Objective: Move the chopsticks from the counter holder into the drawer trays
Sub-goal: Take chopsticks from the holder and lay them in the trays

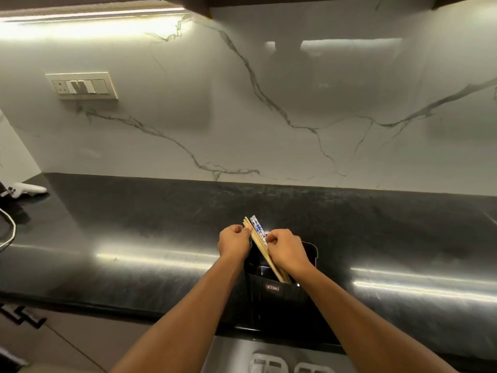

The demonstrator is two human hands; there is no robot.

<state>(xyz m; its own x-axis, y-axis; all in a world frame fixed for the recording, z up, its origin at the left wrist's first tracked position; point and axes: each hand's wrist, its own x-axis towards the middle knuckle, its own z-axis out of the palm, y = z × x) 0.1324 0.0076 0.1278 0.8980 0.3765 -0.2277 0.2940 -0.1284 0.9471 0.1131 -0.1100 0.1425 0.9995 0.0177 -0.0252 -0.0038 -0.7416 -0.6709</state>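
Where they enter the black holder (279, 292), chopsticks (258, 238) hidden, each hand's grip pinching them: left hand (233, 242), right hand (286, 250).

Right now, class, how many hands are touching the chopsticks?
2. The left hand pinches the chopsticks from their left side near the top; the right hand grips them from the right, above the black holder. None seems hidden.
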